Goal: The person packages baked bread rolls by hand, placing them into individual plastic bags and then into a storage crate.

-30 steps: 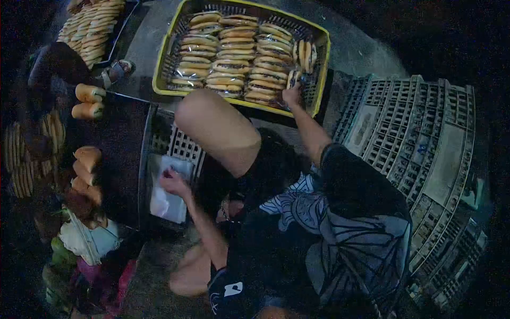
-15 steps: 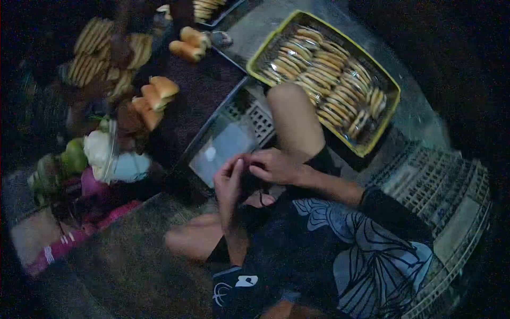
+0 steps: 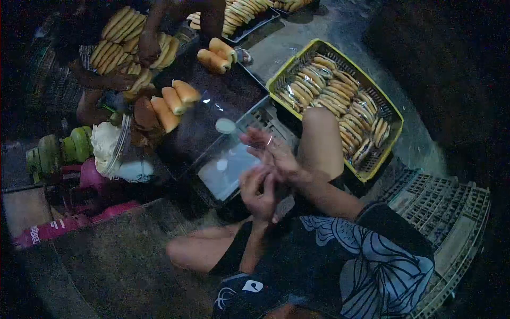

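My left hand (image 3: pixel 258 192) is closed, thumb against curled fingers, close below the right palm. My right hand (image 3: pixel 277 154) is stretched out with fingers apart, somewhat blurred by motion. A clear plastic bag, hard to make out, appears to extend up and left from my hands; glints and a pale round label (image 3: pixel 226 126) show on it. The left fingers seem to pinch its near end. Below and left of the hands lies a pale stack of plastic bags (image 3: pixel 229 173) with a white round mark.
A yellow crate (image 3: pixel 394 139) of wrapped buns stands at the right. Brown bread rolls (image 3: pixel 172 101) lie on a dark tray (image 3: pixel 228 87). A tub of white cream (image 3: pixel 106 149) stands left, beside green gas cylinders (image 3: pixel 77 144). Another person's hand (image 3: pixel 149 49) is among stacked buns (image 3: pixel 110 56).
My hands have moved from close together to slightly apart, and the right fingers have spread. The plastic with its round label now shows beyond them. The whole view has shifted.
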A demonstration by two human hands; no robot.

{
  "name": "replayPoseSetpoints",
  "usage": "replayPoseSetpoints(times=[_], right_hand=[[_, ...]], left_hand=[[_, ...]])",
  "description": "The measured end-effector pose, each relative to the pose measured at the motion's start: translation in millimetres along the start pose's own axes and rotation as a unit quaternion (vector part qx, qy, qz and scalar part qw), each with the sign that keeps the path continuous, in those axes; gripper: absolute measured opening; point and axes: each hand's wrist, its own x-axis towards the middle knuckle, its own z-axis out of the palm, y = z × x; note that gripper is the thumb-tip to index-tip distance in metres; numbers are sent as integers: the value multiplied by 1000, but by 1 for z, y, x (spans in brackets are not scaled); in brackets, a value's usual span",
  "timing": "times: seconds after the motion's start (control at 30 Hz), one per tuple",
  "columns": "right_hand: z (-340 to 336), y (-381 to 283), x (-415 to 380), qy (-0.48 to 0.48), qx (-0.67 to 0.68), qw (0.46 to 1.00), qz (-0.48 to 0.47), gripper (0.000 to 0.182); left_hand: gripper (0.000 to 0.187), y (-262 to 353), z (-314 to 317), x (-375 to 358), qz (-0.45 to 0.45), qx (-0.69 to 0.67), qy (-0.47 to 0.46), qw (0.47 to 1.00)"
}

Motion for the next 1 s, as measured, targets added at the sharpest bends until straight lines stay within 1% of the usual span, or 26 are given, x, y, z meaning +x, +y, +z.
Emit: replayPoseSetpoints(times=[0.03, 0.07, 0.13, 0.17, 0.2, 0.23, 0.27, 0.3, 0.33, 0.37, 0.4, 0.43, 0.47, 0.53, 0.57, 0.6, 0.63, 0.67, 0.73, 0.77, 0.8, 0.87, 0.9, 0.93, 0.97, 1.0], right_hand=[[33, 4, 10, 94, 30, 993, -66, 43], [33, 12, 15, 88, 25, 994, -64, 43], [26, 32, 15, -42, 92, 994, 48, 40], [-1, 52, 25, -42, 91, 993, 54, 40], [-42, 74, 41, -31, -44, 991, 124, 37], [-69, 88, 56, -22, -179, 966, 187, 33], [-79, 66, 86, -55, -529, 847, 23, 36], [-28, 15, 101, 88, -480, 873, -13, 33], [-8, -10, 138, 209, -629, 701, -263, 39], [-12, -34, 183, 276, -675, 538, -422, 47], [-10, -51, 217, 291, -730, 434, -440, 52], [-35, -61, 255, 290, -769, 366, -437, 45], [-63, -66, 286, 285, -804, 297, -428, 40], [-74, -81, 300, 219, -864, 296, -343, 35], [-75, -81, 295, 220, -864, 326, -315, 36], [-70, -83, 292, 218, -864, 351, -286, 36], [-71, -85, 280, 181, -824, 438, -312, 39], [-71, -80, 254, 146, -772, 524, -329, 41], [-44, -72, 194, 178, -680, 679, -212, 39], [-41, -64, 168, 136, -599, 766, -189, 39], [-40, -60, 143, 98, -507, 840, -166, 38], [17, -40, 92, 82, -404, 904, -109, 37], [31, -31, 79, 62, -419, 900, -101, 37], [45, -24, 72, 42, -434, 895, -93, 36], [62, -18, 70, 25, -482, 873, -67, 35], [72, -13, 68, 9, -528, 848, -38, 35]], left_hand=[[33, -2, 4, 16, -100, -231, 193, 948], [32, -24, -12, 16, -183, -330, 216, 900], [33, -67, -43, 18, -318, -524, 319, 723], [27, -102, -71, 13, -387, -677, 185, 597], [24, -112, -83, 17, -402, -743, 115, 522], [23, -122, -95, 21, -423, -790, 42, 442], [20, -123, -101, 25, -377, -737, 182, 530], [17, -121, -108, 28, -320, -659, 320, 601], [17, -112, -117, 33, -314, -656, 326, 603], [16, -98, -126, 39, -261, -673, 320, 614], [14, -90, -133, 43, -205, -687, 312, 623], [22, -100, -138, 38, -171, -715, 287, 614], [22, -90, -140, 41, -165, -710, 300, 615], [37, -59, -143, 57, -184, -732, 310, 578], [37, -58, -148, 56, -177, -725, 334, 575], [44, -59, -153, 55, -174, -739, 355, 545], [50, -61, -156, 54, -168, -755, 374, 512], [50, -61, -158, 48, -159, -748, 396, 508], [62, -70, -165, 47, -108, -768, 329, 539], [63, -73, -166, 47, -112, -732, 372, 559], [63, -77, -167, 46, -111, -731, 374, 560], [54, -85, -164, 44, -142, -685, 407, 588], [54, -86, -157, 45, -149, -689, 401, 585], [56, -81, -149, 48, -127, -723, 387, 558], [57, -78, -140, 49, -106, -755, 372, 529], [57, -76, -131, 47, -113, -760, 365, 525]])
